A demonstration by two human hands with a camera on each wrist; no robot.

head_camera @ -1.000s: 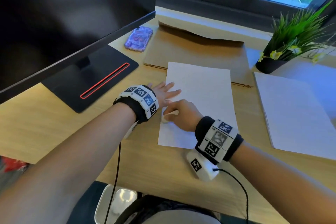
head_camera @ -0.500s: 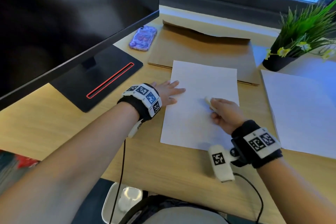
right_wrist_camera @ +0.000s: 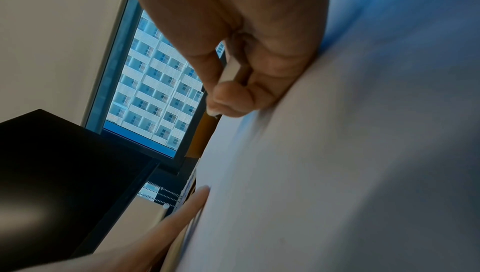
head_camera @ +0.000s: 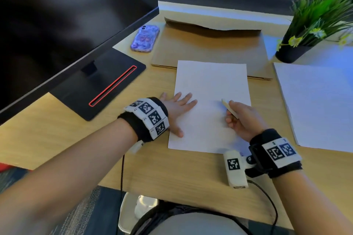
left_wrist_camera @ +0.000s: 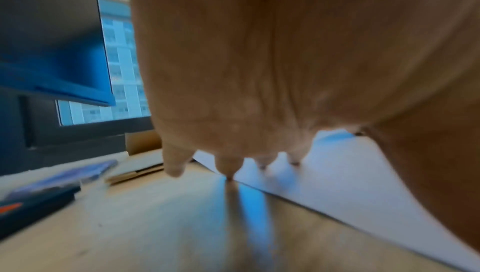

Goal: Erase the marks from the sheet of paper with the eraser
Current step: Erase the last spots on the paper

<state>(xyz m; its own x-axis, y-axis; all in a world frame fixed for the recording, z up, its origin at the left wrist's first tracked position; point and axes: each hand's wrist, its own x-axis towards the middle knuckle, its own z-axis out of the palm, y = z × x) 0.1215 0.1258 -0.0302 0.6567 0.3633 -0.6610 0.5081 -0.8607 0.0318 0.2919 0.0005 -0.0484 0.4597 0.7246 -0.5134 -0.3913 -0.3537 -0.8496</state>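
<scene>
The bench (head_camera: pixel 57 135) is being shown whole only in the head view, where a monitor (head_camera: pixel 66 15) is standing at the left, a cardboard box (head_camera: pixel 208 44) is lying flat at the back, and a paper stack (head_camera: pixel 315 105) is lying at the right. A plant (head_camera: pixel 321 13) is being held in a dark pot (head_camera: pixel 290 53) beside the box. The sheet (head_camera: pixel 210 86) is lying in the middle, its far edge overlapping the box; no marks can be made out on it. A phone (head_camera: pixel 144 38) is lying between monitor and box.

The left hand (head_camera: pixel 176 109) is being pressed flat on the sheet's left edge, fingers spread. In the left wrist view some fingertips (left_wrist_camera: pixel 175 170) are seen resting on the bench rather than the sheet.

The eraser (head_camera: pixel 229 108) is being pinched in the curled fingers of the right hand (head_camera: pixel 243 120), its tip pointing down at the sheet; contact cannot be told. In the right wrist view the eraser (right_wrist_camera: pixel 230 70) is seen clamped between thumb and fingers.
</scene>
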